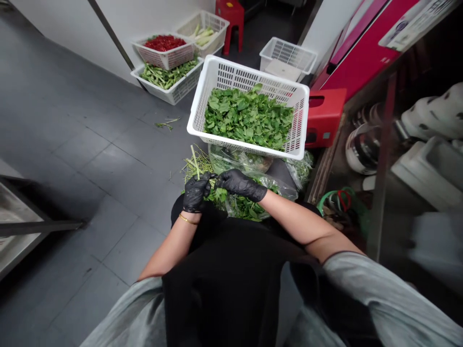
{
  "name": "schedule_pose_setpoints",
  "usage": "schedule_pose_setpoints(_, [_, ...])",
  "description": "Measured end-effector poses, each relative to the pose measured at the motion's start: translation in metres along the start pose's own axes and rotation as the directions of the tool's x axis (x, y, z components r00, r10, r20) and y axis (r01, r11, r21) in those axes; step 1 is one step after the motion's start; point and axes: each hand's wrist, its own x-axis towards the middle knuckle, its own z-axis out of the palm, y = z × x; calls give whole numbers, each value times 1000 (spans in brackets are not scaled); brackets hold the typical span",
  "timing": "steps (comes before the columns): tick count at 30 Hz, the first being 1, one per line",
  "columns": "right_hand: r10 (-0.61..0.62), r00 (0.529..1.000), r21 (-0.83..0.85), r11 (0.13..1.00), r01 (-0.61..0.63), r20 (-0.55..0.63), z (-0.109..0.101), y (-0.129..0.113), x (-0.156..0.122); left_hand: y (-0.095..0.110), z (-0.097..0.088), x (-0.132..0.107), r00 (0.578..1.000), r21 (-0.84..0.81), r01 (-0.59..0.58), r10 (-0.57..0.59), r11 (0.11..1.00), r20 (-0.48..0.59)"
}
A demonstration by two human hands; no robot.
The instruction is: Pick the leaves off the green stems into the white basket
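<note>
Seen from the head-worn camera: a thin green stem (194, 161) stands upright from the left hand (195, 193), pinched in the black-gloved fingers just above the person's lap. The right hand (240, 185), also in a black glove, has its fingers drawn together and reaches across to touch the left hand beside the stem; whether it grips the stem too cannot be told. A gold bangle (188, 220) circles the left wrist.

Directly beyond the hands lie loose stems (197, 166) and a clear plastic bag (249, 205) holding leafy greens. Above these, a white slotted plastic basket (231, 72) is heaped with picked green leaves (248, 117).

Farther off, against the white wall (72, 29), a white basket of red chillies (164, 43) sits stacked on a white basket of green pods (168, 76). Next to them, a third basket (213, 19) holds pale green vegetables. A fourth white basket (289, 50) and two red plastic stools (323, 118) stand nearby. Green stem scraps (166, 124) lie on the grey tile floor (108, 154).
</note>
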Motion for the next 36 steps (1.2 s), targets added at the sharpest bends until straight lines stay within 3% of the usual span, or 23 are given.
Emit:
schedule_pose_setpoints(3, [-5,981,140,990,32,-192,3,4,1,-2,0,7,995,-108,11,-21,994,-96])
schedule_pose_setpoints(5, [-41,960,198,975,99,-278,-14,4,8,0,-4,12,991,-123,20,-36,992,-129])
schedule_pose_setpoints(7, [-131,898,155,965,213,-420,-52,1,23,5,-11,15,995,-93,62,-69,994,-73])
schedule_pose_setpoints(9, [-255,776,-27,955,295,-577,-105,-4,43,11,-19,17,990,-85,137,-135,987,26])
schedule_pose_setpoints(10, [-303,720,-156,951,266,-625,-131,-8,53,14,-23,17,982,-100,180,-173,979,75])
schedule_pose_setpoints(11, [-325,693,-279,943,183,-644,-155,-12,62,16,-26,17,973,-122,215,-202,969,115])
schedule_pose_setpoints(13, [-308,691,-478,876,-63,-654,-182,-20,72,18,-30,17,962,-169,243,-215,955,168])
schedule_pose_setpoints(14, [-295,717,-546,826,-141,-632,-183,-23,73,18,-31,17,961,-184,239,-204,954,188])
schedule_pose_setpoints(15, [-286,756,-589,792,-159,-589,-174,-25,72,17,-30,17,961,-194,225,-185,955,204])
schedule_pose_setpoints(17, [-288,855,-580,814,-19,-432,-133,-26,63,14,-26,17,964,-204,201,-156,958,216])
schedule_pose_setpoints(20, [-277,955,-244,938,245,-108,-46,-20,48,9,-16,17,964,-222,207,-161,953,211])
schedule_pose_setpoints(22, [-203,977,61,978,200,58,0,-12,42,9,-12,16,964,-236,217,-169,947,207])
schedule_pose_setpoints(24, [-93,992,305,951,62,89,22,-6,41,9,-12,13,961,-243,220,-168,945,219])
schedule_pose_setpoints(26, [-17,1000,419,908,9,14,25,-3,41,11,-14,8,964,-227,200,-150,953,217])
schedule_pose_setpoints(31, [-64,981,342,931,125,-184,4,-8,30,16,-23,-11,975,-53,135,-123,989,186])
schedule_pose_setpoints(33, [-87,986,369,920,134,-143,0,-10,23,19,-25,-15,975,-29,128,-120,991,187])
schedule_pose_setpoints(36, [-120,993,375,921,106,13,-8,-11,14,23,-28,-18,961,-53,145,-128,988,247])
